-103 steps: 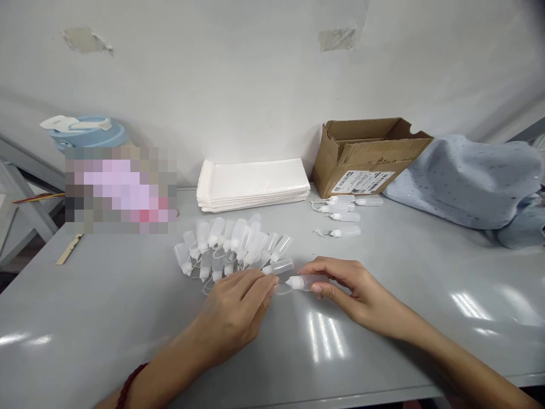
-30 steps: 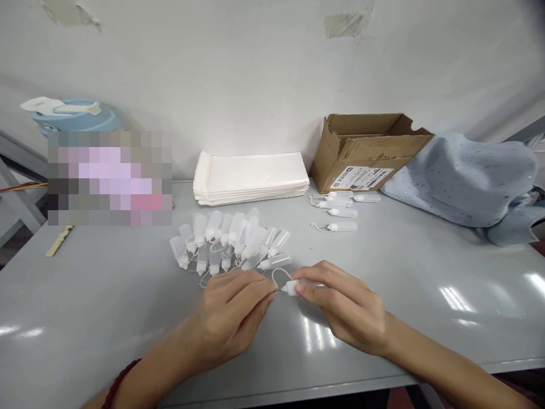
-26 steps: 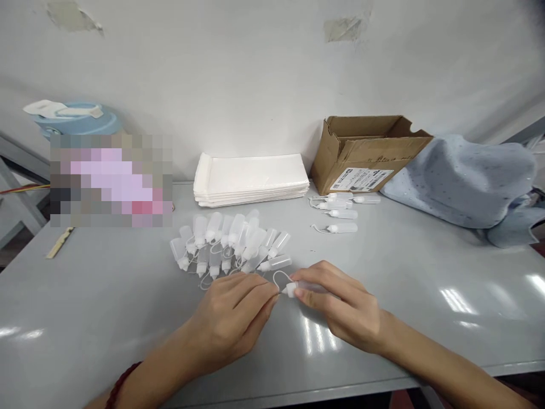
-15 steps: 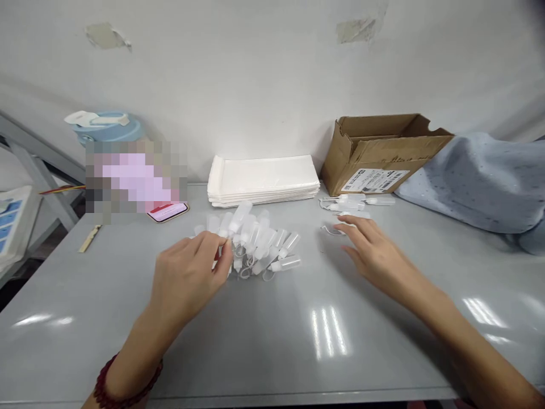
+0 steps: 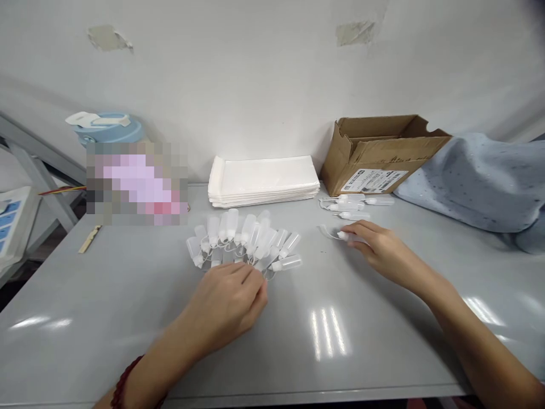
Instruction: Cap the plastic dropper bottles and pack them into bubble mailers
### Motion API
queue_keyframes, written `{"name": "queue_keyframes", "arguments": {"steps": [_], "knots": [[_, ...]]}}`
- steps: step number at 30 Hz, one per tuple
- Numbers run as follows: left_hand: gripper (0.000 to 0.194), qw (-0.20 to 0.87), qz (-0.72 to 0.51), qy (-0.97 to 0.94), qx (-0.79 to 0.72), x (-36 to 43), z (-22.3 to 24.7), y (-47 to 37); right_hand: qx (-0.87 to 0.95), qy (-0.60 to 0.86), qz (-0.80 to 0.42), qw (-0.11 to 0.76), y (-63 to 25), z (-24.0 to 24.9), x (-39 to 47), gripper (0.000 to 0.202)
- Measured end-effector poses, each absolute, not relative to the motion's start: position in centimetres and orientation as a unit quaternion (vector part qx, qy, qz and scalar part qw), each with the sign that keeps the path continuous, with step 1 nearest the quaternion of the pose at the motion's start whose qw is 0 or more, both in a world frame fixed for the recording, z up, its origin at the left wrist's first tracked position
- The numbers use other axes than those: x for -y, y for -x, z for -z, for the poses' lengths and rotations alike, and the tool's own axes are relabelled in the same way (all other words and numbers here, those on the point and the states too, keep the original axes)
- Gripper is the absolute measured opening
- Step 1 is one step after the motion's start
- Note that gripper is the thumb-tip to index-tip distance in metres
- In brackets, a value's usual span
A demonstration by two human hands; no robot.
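Small clear squeeze bottles [image 5: 232, 222] with white tips and thin cap strings lie in a loose heap mid-table. My left hand [image 5: 232, 298] is at the heap's near edge, its fingers curled together and pointing down; what they hold, if anything, is hidden behind the hand. Off to the right, my right hand [image 5: 378, 247] pinches a single squeeze bottle [image 5: 344, 235] lying low on the table, its string trailing to the left. Just beyond that hand, several similar bottles [image 5: 347, 207] lie in a small group.
A stack of white padded envelopes [image 5: 264, 176] lies against the wall. To its right stands an open cardboard box [image 5: 383, 150], with light blue cloth [image 5: 481, 182] beside it. A blue lidded container [image 5: 108, 128] and a blurred-out patch occupy the back left.
My left hand has moved right and nearer along the heap, uncovering bottles on its left side. My right hand has closed its fingers on a bottle that it hovered over before.
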State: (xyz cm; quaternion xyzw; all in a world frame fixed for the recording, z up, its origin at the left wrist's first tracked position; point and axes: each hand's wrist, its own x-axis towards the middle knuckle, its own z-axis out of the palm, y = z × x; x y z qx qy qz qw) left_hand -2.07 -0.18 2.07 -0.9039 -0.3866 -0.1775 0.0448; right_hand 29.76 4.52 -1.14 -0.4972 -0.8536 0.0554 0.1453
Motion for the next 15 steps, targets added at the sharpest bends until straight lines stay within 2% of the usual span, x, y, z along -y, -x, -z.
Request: {"name": "queue_keyframes", "arguments": {"steps": [4,8,12,15], "knots": [[0.029,0.012,0.206,0.909,0.361,0.7,-1.5,0.9,0.847,0.470,-0.164,0.187,-28.0,-0.9,-3.0,0.024],[0.013,-0.027,0.250,0.893,0.372,0.8,-1.0,0.6,0.823,0.413,-0.324,0.215,-25.6,-2.5,-1.1,0.026],[0.027,-0.075,0.264,0.871,0.408,0.8,-0.5,0.8,0.813,0.375,-0.392,0.211,-24.1,-2.9,-0.1,0.031],[0.026,-0.108,0.253,0.870,0.408,0.9,-0.3,0.8,0.816,0.365,-0.397,0.210,-23.9,-2.8,0.1,0.033]]}}
